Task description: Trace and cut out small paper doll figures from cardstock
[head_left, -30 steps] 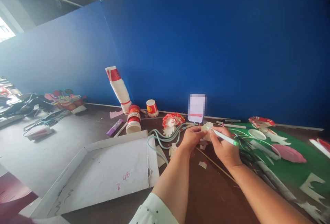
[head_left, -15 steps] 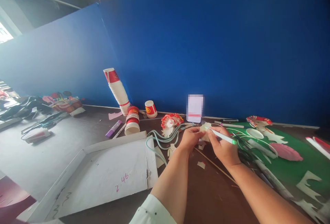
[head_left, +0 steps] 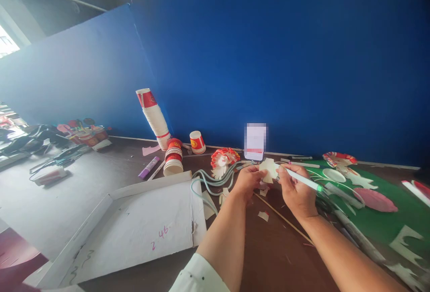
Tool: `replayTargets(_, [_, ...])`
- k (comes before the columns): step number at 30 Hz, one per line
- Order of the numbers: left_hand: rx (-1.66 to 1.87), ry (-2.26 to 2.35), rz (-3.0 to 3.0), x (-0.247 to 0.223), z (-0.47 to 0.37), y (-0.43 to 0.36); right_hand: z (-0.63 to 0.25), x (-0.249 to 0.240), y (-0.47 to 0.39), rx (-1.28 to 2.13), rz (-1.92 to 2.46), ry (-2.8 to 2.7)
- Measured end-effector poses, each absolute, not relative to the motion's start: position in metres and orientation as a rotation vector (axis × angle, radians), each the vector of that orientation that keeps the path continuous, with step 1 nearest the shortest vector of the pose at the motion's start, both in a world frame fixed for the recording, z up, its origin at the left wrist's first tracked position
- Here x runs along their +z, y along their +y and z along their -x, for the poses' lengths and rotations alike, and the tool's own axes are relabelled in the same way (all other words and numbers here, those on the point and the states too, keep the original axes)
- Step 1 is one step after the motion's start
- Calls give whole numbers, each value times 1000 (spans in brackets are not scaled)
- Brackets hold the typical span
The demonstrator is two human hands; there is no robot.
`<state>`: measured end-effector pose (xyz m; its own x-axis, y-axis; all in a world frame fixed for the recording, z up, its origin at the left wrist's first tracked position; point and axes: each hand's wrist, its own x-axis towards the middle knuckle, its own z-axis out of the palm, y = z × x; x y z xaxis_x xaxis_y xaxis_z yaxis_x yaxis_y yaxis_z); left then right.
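Between the fingers of my left hand (head_left: 248,180) is a small cream paper cutout (head_left: 268,169), held up just above the dark table. My right hand (head_left: 299,193) grips a white marker (head_left: 304,179) with a green end; its tip points left, at the right edge of the cutout. Whether the tip touches the paper I cannot tell. Behind my left hand lie a red-and-white fringed paper cup flower (head_left: 224,160) and pale blue-grey cords (head_left: 210,184). A thin wooden stick (head_left: 282,216) and a paper scrap (head_left: 264,216) lie below my hands.
A shallow white box lid (head_left: 134,229) is at left. Behind it stand a leaning stack of paper cups (head_left: 156,122), a single upturned cup (head_left: 197,143) and a purple glue stick (head_left: 148,168). On the right, a green mat (head_left: 376,225) bears a pink paper piece (head_left: 376,199). A blue partition (head_left: 268,59) rises behind.
My right hand has drawn slightly right with the marker, away from the middle of the cutout, which now shows more of its face. My left hand stays almost in place.
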<state>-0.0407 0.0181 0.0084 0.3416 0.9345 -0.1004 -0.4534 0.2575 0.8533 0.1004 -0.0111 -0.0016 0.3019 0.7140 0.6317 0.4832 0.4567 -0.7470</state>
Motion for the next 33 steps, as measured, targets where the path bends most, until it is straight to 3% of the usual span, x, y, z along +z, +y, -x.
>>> replayTargets(15, [1079, 595, -820, 5, 44, 22, -95, 0, -15, 199, 1108, -1324])
replayTargets(33, [1086, 673, -889, 10, 41, 18, -95, 7, -19, -179, 1165, -1558])
